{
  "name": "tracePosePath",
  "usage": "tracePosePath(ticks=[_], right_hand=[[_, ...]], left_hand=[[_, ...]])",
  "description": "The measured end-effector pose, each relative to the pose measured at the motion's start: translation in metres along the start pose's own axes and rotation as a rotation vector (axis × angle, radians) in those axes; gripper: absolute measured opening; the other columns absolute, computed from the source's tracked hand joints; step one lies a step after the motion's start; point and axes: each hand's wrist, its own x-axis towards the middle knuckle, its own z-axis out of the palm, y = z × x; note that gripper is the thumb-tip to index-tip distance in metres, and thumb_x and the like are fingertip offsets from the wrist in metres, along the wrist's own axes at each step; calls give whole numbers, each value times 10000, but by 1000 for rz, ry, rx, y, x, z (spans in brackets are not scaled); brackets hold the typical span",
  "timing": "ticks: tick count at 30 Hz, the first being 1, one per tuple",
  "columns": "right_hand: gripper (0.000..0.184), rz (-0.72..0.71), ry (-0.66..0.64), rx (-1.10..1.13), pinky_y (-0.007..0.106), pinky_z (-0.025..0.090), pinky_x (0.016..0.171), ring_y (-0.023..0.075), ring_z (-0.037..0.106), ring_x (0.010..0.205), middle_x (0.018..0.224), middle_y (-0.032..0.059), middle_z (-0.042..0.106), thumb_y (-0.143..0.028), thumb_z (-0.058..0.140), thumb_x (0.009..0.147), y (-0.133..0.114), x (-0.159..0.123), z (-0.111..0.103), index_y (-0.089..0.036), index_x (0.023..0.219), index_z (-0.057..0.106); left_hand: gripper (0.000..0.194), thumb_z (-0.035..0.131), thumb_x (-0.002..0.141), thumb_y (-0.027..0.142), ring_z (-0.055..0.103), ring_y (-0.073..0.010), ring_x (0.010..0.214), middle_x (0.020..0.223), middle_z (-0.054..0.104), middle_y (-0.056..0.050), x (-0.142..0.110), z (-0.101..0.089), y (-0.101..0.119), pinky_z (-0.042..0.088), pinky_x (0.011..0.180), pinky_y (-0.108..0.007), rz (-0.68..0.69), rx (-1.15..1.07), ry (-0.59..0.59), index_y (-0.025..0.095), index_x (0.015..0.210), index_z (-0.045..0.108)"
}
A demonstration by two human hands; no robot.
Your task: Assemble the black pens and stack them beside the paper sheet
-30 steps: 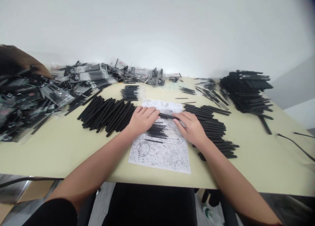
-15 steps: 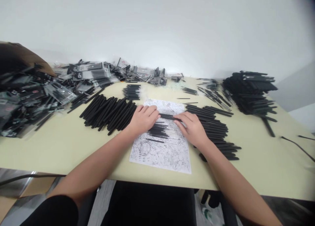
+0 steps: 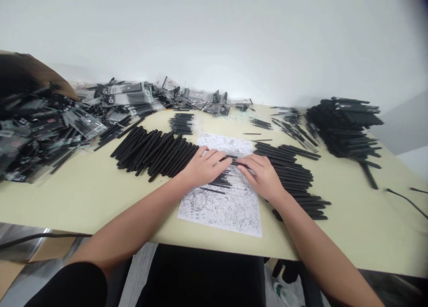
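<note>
Over the scribbled paper (image 3: 227,213), my hands meet at a slim black pen (image 3: 235,161). Pinched between thumb and fingers, its right part is in my right hand (image 3: 262,175). My left hand (image 3: 207,165) has its fingers closed at the pen's left part, and the grip covers much of it. Below the left fingers lie thin black refills (image 3: 221,181) on the paper, partly hidden by that hand. A heap of black pens (image 3: 150,153) lies to the left, and another row of black pens (image 3: 297,175) is just beside my right hand.
Clear-wrapped packets (image 3: 123,95) are heaped along the back left, by a dark box (image 3: 36,68). A small refill bundle (image 3: 182,123) lies behind the paper. Stacked black pens (image 3: 344,124) stand at the back right. A thin cable (image 3: 406,202) crosses the right side.
My left hand has slid right along the pen, towards my right hand, which keeps its grip. The whole view has shifted slightly.
</note>
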Motion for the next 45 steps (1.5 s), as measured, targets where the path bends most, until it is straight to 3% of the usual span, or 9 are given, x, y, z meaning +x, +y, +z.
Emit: tracePosePath(ticks=[10, 18, 24, 29, 33, 41, 45], right_hand=[[159, -16, -24, 8, 334, 404, 811, 156, 655, 872, 939, 22, 718, -286, 528, 941, -3, 0, -2, -217, 1010, 653], [261, 171, 100, -62, 321, 395, 707, 156, 618, 717, 761, 26, 676, -320, 455, 962, 2, 1, -9, -199, 851, 657], [326, 206, 118, -82, 311, 385, 665, 145, 566, 632, 655, 12, 606, -354, 428, 968, 2, 1, -9, -201, 757, 624], [344, 209, 103, -82, 312, 380, 674, 139, 568, 627, 663, 9, 617, -364, 439, 966, 2, 0, -8, -200, 714, 607], [277, 169, 111, -68, 312, 385, 683, 139, 569, 641, 657, -3, 597, -370, 491, 948, 2, 1, -7, -202, 768, 620], [132, 102, 166, -31, 317, 432, 726, 140, 584, 693, 836, 15, 650, -353, 585, 900, -1, 1, -8, -225, 908, 614], [193, 139, 160, -38, 322, 432, 724, 152, 590, 713, 843, 18, 650, -408, 605, 879, -1, 1, -9, -222, 928, 610]], left_hand=[[166, 482, 958, 173, 592, -139, 856, 976, 702, 14, -1, 4, 1, 342, 842, -332, -20, 5, 32, 226, 1084, 576], [227, 496, 926, 142, 591, -160, 815, 970, 703, -14, -4, 5, -4, 340, 815, -337, -163, 73, 4, 226, 1117, 587], [330, 496, 877, 87, 578, -165, 823, 983, 686, -5, -4, 4, -5, 333, 818, -354, -185, 61, 9, 254, 1147, 588], [263, 481, 893, 129, 577, -178, 837, 967, 695, -17, -2, -1, -5, 337, 811, -359, -176, 57, 10, 228, 1108, 595], [213, 482, 904, 148, 588, -185, 843, 958, 702, -22, -1, -3, -6, 343, 810, -359, -175, 40, 11, 202, 1080, 588], [242, 429, 907, 136, 593, -198, 872, 1013, 702, -59, -2, -3, -8, 352, 820, -364, -196, 11, -12, 183, 1073, 598], [251, 426, 894, 123, 593, -206, 863, 1006, 701, -69, -1, -3, -7, 359, 803, -362, -185, -3, -18, 166, 1077, 592]])
